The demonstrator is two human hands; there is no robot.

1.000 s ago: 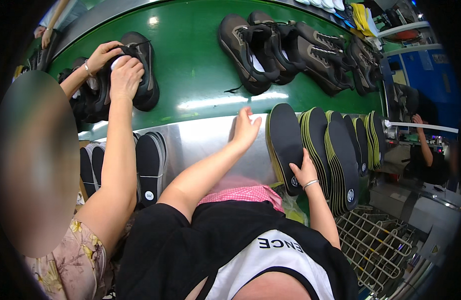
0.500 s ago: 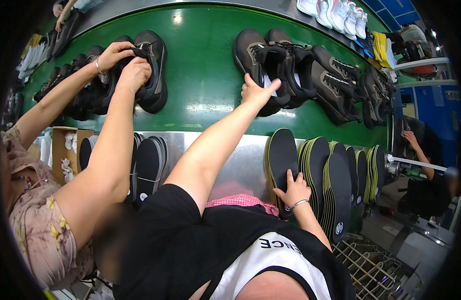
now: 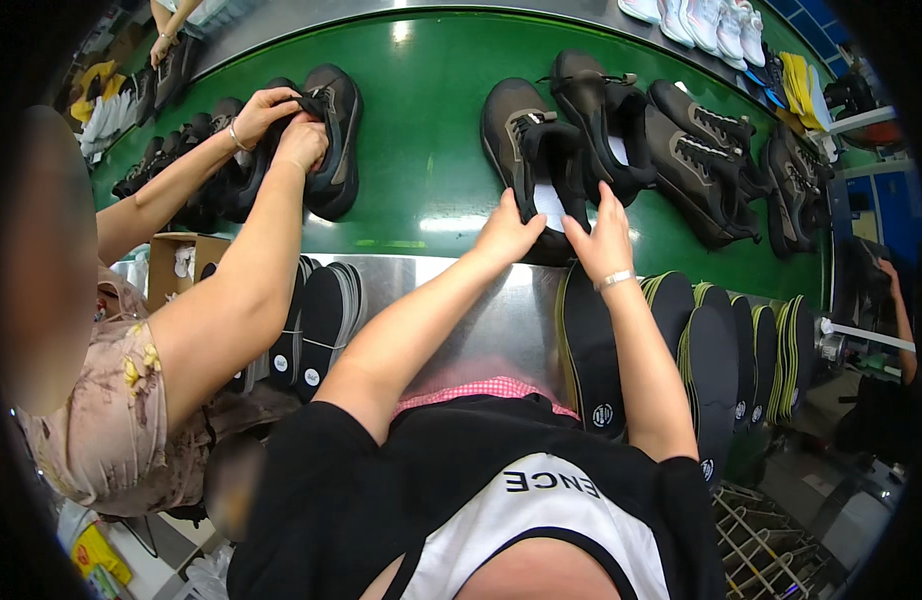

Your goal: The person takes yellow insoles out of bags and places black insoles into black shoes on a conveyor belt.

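Observation:
A dark grey-brown sneaker [image 3: 509,122] lies on the green bench, toe pointing away from me, with a white inner sole [image 3: 549,204] showing in its opening. My left hand [image 3: 511,230] grips the left side of its heel, thumb at the collar. On the heel's other side, my right hand [image 3: 603,238] holds the collar with thumb and fingers. The matching sneaker [image 3: 582,85] lies close by on the right, also with white inside. Below my right wrist stands a stack of black insoles [image 3: 593,340] with yellow-green edges.
More dark sneakers [image 3: 696,170] lie to the right, and further insole stacks [image 3: 708,350] line the near edge. At left, a co-worker's hands [image 3: 299,140] work at another sneaker [image 3: 336,150]. White shoes [image 3: 701,25] stand along the far side. A cardboard box [image 3: 164,270] is at left.
My right hand has left the insole stack and moved up to the sneaker's heel. The sneaker has shifted slightly nearer me and away from its mate. My left hand stays on it.

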